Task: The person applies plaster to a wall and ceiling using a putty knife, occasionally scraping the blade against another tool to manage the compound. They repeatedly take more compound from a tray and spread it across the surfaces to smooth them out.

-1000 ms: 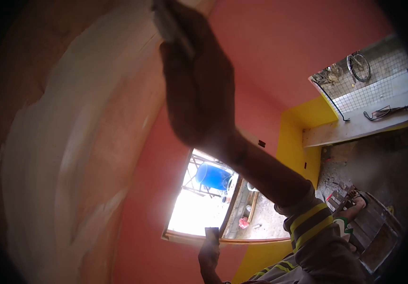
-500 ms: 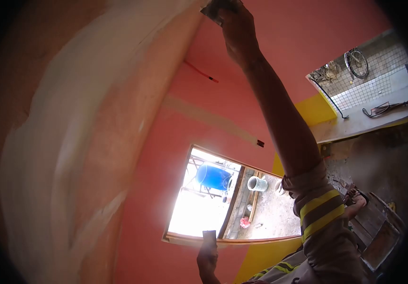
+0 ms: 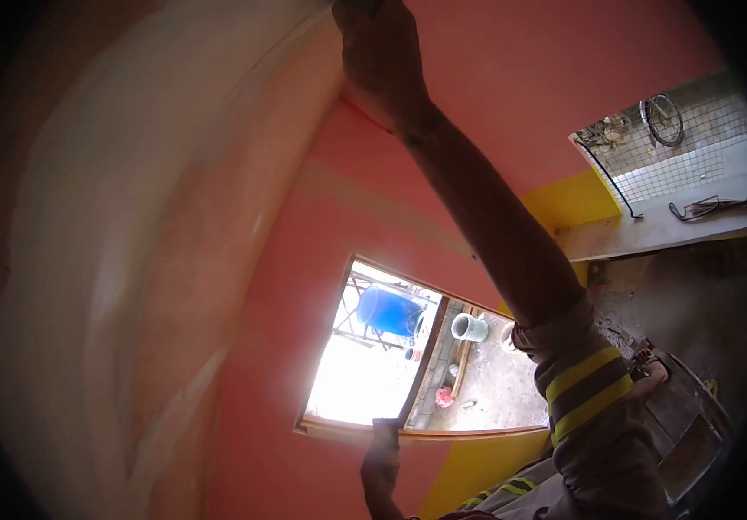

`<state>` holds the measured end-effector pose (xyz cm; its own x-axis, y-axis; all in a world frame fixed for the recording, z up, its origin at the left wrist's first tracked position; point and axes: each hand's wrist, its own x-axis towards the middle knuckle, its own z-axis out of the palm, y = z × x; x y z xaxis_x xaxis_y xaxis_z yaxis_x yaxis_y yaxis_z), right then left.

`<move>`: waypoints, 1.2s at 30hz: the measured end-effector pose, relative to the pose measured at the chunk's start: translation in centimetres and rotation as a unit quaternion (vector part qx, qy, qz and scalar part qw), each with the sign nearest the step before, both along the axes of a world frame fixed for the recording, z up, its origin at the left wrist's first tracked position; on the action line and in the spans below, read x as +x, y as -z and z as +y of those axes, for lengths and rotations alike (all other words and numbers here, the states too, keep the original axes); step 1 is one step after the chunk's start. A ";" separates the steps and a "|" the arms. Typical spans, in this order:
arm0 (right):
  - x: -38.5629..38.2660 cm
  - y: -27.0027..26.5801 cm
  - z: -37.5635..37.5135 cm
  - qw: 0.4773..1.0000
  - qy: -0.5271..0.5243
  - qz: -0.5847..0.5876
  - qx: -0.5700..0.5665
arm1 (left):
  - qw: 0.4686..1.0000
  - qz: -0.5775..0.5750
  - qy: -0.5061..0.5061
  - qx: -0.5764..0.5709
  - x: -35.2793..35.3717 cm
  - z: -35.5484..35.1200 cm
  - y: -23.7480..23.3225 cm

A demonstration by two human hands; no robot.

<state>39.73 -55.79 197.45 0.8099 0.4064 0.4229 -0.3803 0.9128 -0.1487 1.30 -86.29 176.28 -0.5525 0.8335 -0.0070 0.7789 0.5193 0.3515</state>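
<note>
My right hand [image 3: 382,61] is raised to the top of the view, where a broad white putty strip [image 3: 122,217] meets the pink wall [image 3: 512,78]. Its fingers are closed around a putty knife [image 3: 358,7], which is almost cut off by the top edge. My right arm in a grey sleeve with yellow stripes [image 3: 583,386] stretches up from the lower right. My left hand [image 3: 379,466] sits low in the centre, shut on a small dark flat blade [image 3: 385,426] held upright in front of the window frame.
A bright window opening [image 3: 373,364] shows a blue barrel [image 3: 388,309] and a grey bucket [image 3: 468,327] outside. A yellow wall section [image 3: 568,199], a wire-mesh opening with a bicycle [image 3: 661,121] and a wooden platform with a sandalled foot [image 3: 651,368] lie to the right.
My right hand went from close to the camera up and away to the top edge, then shifted left toward the white strip. My left hand stayed low with its blade.
</note>
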 end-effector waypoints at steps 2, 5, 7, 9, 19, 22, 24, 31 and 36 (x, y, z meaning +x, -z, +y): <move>-3.0 -0.7 -2.5 0.992 0.079 0.075 0.057 | 0.999 0.017 0.044 0.008 -0.2 -0.5 0.1; -7.5 -1.0 -7.4 0.983 0.141 0.081 0.082 | 0.980 -0.160 -0.115 0.022 4.4 1.0 -3.0; -10.0 -0.7 -11.9 0.985 0.113 0.059 0.116 | 0.980 -0.177 -0.054 0.077 0.2 0.7 -0.4; -12.8 0.4 -16.3 0.985 0.056 0.012 0.164 | 0.948 -0.284 0.013 0.146 -4.2 -0.8 2.3; -7.0 6.1 -6.7 1.000 -0.012 0.018 -0.022 | 0.964 -0.133 -0.027 0.230 -3.0 -0.3 3.4; -4.0 3.9 5.0 0.996 0.070 0.046 0.015 | 0.971 -0.116 -0.091 0.190 0.8 0.1 1.2; -2.3 2.8 8.2 0.998 0.034 0.045 -0.009 | 0.971 -0.133 -0.104 0.169 1.3 0.2 0.6; -2.0 -0.2 9.6 0.996 0.050 0.053 0.040 | 0.841 -0.425 -0.092 0.321 2.0 1.4 0.6; -5.2 -0.5 1.2 0.996 -0.023 0.074 0.034 | 0.934 -0.273 0.066 0.218 -2.9 -0.6 2.3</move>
